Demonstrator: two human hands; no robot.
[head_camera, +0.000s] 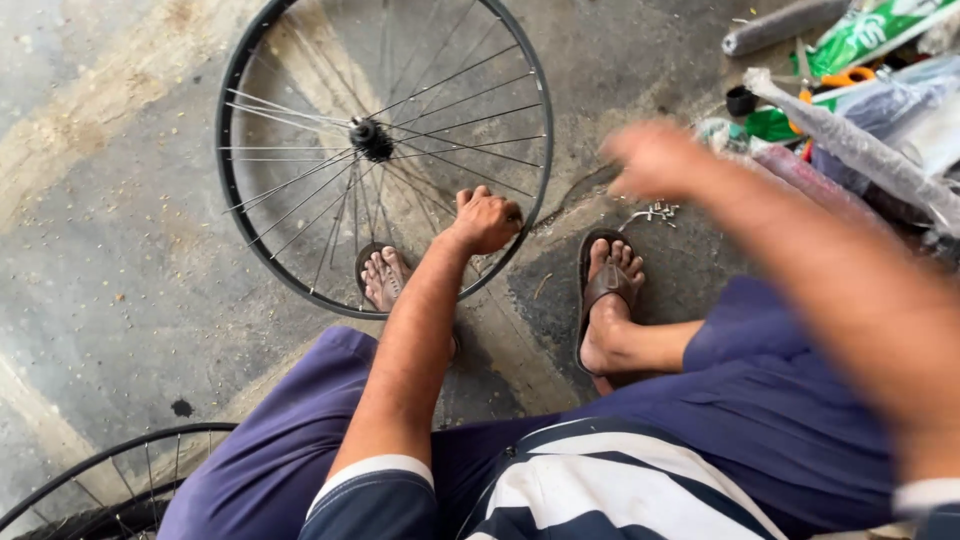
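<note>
Left hand (487, 220) fist-clamps black spoked bicycle wheel rim (236, 205) at 4 o'clock; right hand (655, 160) blurred, grip unreadable, above small metal bits (655, 212).

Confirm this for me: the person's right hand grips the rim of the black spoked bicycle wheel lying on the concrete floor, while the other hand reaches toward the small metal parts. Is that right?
Not quite. The head view shows the left hand gripping the rim of the black spoked bicycle wheel on the concrete floor. The blurred right hand is the one reaching toward the small metal parts.
</note>
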